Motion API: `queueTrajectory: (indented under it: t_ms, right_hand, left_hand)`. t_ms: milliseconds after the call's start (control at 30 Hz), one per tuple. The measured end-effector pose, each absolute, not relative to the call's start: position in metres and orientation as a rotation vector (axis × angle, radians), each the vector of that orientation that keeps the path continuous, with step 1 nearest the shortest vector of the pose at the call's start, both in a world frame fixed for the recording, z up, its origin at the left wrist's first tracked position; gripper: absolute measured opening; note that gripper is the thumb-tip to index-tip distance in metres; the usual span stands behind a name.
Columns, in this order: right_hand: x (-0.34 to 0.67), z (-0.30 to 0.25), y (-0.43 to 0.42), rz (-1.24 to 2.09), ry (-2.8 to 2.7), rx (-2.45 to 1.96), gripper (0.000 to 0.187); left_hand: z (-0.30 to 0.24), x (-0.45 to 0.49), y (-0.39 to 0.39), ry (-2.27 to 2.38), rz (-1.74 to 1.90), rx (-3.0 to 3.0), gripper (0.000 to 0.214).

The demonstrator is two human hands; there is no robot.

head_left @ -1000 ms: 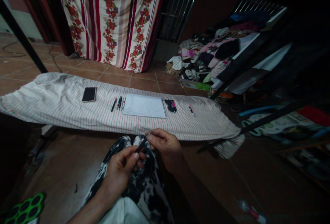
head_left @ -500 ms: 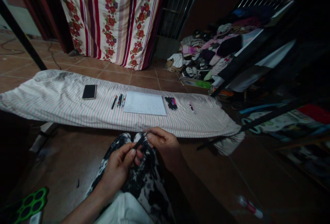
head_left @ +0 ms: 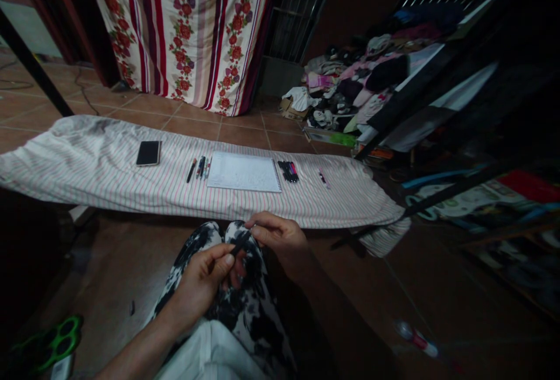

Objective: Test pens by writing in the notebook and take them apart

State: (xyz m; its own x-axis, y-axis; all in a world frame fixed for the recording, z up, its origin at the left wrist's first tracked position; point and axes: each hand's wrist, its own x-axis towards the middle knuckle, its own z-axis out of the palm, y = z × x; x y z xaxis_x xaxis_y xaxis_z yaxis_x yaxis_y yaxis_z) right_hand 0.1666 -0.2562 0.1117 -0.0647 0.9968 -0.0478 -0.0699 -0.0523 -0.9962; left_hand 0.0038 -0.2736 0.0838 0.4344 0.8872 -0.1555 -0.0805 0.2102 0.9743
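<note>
Over my lap, a slim dark pen (head_left: pixel 240 244) slants up between my two hands; its fine details are too dim to make out. My left hand (head_left: pixel 203 272) is closed around its lower part, thumb on top. At the upper end, the fingertips of my right hand (head_left: pixel 280 237) are pinched together on the pen's tip. Beyond them, a spiral notebook (head_left: pixel 244 171) lies open on a striped cloth (head_left: pixel 184 199). Several pens (head_left: pixel 200 168) are lined up left of it, and a cluster of dark and pink pens (head_left: pixel 289 172) lies to its right.
A phone (head_left: pixel 149 153) lies on the cloth's left side, and a pink-and-black pen (head_left: pixel 323 179) farther right. On the floor are a bottle (head_left: pixel 415 338), a green-rimmed object (head_left: pixel 61 339) and a small dark piece (head_left: pixel 132 308). Clothes (head_left: pixel 350 85) are heaped at the back right.
The view has shifted slightly. Both hands keep their grip on the pen, with only a slight shift of the fingers; the things on the cloth stay put.
</note>
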Motion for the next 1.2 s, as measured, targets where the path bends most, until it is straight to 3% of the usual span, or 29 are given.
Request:
queueTrajectory:
  t_ms: [300, 567, 900, 1200]
  right_hand:
    - [0.165, 0.109, -0.258, 1.216, -1.219, -1.21, 0.014]
    - [0.159, 0.111, -0.262, 1.317, -1.01, -1.202, 0.026]
    - [0.164, 0.112, -0.26, 1.315, -1.036, -1.196, 0.023]
    - [0.16, 0.108, -0.262, 1.235, -1.045, -1.255, 0.018]
  left_hand:
    - [0.086, 0.007, -0.278, 1.024, 0.908, 1.216, 0.028]
    - [0.081, 0.007, -0.277, 1.037, 0.946, 1.205, 0.026]
    - [0.092, 0.011, -0.276, 0.966, 0.827, 1.153, 0.035]
    - [0.08, 0.011, -0.275, 1.028, 0.898, 1.196, 0.03]
